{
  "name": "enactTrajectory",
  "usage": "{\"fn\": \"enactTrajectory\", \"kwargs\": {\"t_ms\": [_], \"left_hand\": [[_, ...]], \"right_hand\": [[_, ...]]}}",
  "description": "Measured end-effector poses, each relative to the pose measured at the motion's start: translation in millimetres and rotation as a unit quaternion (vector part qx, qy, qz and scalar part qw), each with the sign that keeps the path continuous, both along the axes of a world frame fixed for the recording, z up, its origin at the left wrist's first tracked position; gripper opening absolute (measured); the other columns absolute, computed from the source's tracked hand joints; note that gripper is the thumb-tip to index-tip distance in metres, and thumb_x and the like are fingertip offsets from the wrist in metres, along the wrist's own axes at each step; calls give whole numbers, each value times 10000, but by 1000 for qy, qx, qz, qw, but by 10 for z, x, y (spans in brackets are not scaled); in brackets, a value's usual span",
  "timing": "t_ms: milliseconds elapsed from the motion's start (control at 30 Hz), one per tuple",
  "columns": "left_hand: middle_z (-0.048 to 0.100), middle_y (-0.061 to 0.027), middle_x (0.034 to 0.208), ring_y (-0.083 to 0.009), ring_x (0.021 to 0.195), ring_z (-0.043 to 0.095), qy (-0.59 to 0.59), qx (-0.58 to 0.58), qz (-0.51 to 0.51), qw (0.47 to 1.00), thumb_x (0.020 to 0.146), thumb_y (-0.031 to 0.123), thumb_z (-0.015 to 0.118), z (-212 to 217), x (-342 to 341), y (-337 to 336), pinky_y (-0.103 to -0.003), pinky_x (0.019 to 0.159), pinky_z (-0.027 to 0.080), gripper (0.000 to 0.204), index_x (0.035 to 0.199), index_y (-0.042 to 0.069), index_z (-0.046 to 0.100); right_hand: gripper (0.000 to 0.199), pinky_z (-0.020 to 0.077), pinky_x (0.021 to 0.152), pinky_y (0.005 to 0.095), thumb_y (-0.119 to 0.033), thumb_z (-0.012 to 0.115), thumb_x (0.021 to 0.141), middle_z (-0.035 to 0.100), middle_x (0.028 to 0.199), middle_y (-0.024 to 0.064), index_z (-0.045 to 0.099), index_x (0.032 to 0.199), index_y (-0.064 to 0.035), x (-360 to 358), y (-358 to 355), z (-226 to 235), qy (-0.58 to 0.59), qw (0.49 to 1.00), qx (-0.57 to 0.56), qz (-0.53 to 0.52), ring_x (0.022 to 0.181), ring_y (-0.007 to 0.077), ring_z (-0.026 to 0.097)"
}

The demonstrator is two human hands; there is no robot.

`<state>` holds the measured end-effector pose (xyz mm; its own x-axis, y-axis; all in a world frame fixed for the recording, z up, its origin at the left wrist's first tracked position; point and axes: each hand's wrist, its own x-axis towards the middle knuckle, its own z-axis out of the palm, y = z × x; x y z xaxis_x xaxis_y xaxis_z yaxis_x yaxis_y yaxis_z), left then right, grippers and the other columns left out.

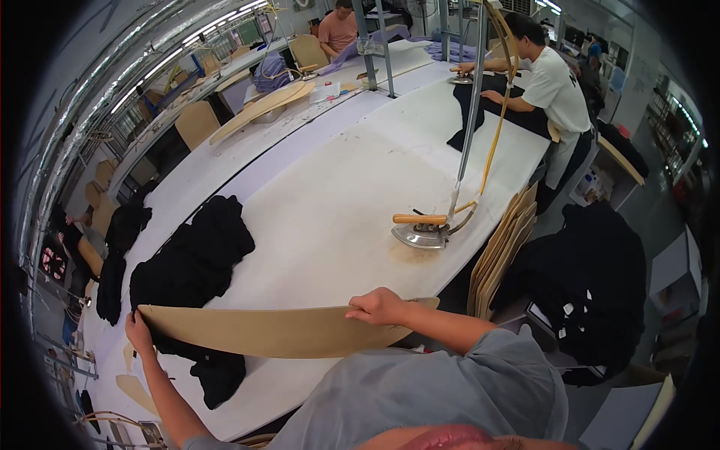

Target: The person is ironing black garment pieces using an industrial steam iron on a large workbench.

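Note:
A long tan board [262, 330], flat and slightly curved to the eye, lies across in front of me above the table's near edge. My left hand [139, 334] grips its left end, beside a heap of black garments [187, 259]. Closed over the board's upper edge toward its right end is my right hand [377, 307]. Part of the black cloth hangs out below the board. Beyond my right hand, a steam iron [420, 231] with a wooden handle rests on the white table [322, 187], untouched.
Tan boards [501, 251] stand stacked at the table's right edge, by a dark garment pile [577, 277]. A metal pole [469, 105] and yellow hose [491, 154] rise from the iron. A co-worker [551, 94] irons dark cloth at the far right; another person [339, 31] sits farther back.

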<state>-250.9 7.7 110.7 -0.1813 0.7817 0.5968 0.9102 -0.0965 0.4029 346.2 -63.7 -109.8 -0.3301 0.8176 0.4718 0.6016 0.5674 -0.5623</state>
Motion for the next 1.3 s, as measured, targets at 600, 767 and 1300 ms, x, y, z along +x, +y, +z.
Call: {"fn": "enactTrajectory", "kwargs": {"t_ms": [600,767,1300], "left_hand": [[749,-109,1035,-327,884,700,45,-78,68,994,993,176,565,-499,-164,259,-394,764,525,208,1153,75,652],[748,-114,1021,-341,874,700,75,-81,46,993,979,155,583,-495,176,298,-396,752,526,186,1130,69,649],[740,-122,1000,-353,862,693,122,-47,-15,991,929,104,631,-475,552,338,-393,759,530,185,1106,48,642]], "right_hand": [[308,468,573,375,-405,645,975,627,628,70,642,890,-109,-668,102,-1,-35,997,-73,-4,582,306,599],[296,470,574,373,-387,655,970,636,634,72,644,893,-101,-729,186,12,-23,996,-87,-5,583,306,602],[324,477,597,390,-410,626,977,642,648,66,614,886,-99,-820,234,-93,0,995,-96,-7,617,307,619]]}}
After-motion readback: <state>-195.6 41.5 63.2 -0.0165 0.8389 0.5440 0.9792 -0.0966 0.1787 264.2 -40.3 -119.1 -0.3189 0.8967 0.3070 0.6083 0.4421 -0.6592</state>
